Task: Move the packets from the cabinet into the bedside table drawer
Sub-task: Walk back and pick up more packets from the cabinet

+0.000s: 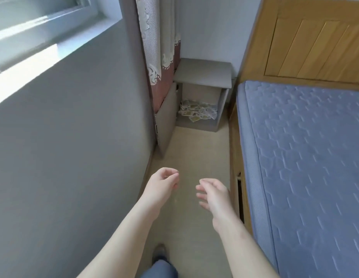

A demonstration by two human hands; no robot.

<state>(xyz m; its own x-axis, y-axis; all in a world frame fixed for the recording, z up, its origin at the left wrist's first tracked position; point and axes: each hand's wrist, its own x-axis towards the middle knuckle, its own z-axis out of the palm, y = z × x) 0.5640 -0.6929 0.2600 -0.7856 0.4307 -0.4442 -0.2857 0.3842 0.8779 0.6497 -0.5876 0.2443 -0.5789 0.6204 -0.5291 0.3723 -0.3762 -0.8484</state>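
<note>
Beige floor (194,153) under both hands, each empty. Left hand (164,181): fingers loosely curled in, thumb near the index tip, nothing between them. Right hand (213,194): relaxed, fingers slightly spread, pointing left-fwd. Both hang in the narrow aisle, well apart from the far end.

At that far end is a small grey box-shaped cabinet (202,77) w/ a flat top; its grey door (166,117) stands open to the left. Small flat white-and-yellow packets (197,111) lie heaped on the cabinet's bottom. The heap's long axis runs left-right across the compartment, single packets point every which way, and a couple sit at the front lip. Print is too small to read; heap depth can't be told.

Right: blue quilted mattress (304,157) on a light wooden bed frame (233,149), cut off by the picture edge. Left: plain grey wall (74,137), and a lace-and-maroon curtain (160,77) hiding the cabinet's left side. Dark shoe (159,252) at the bottom, blurry
</note>
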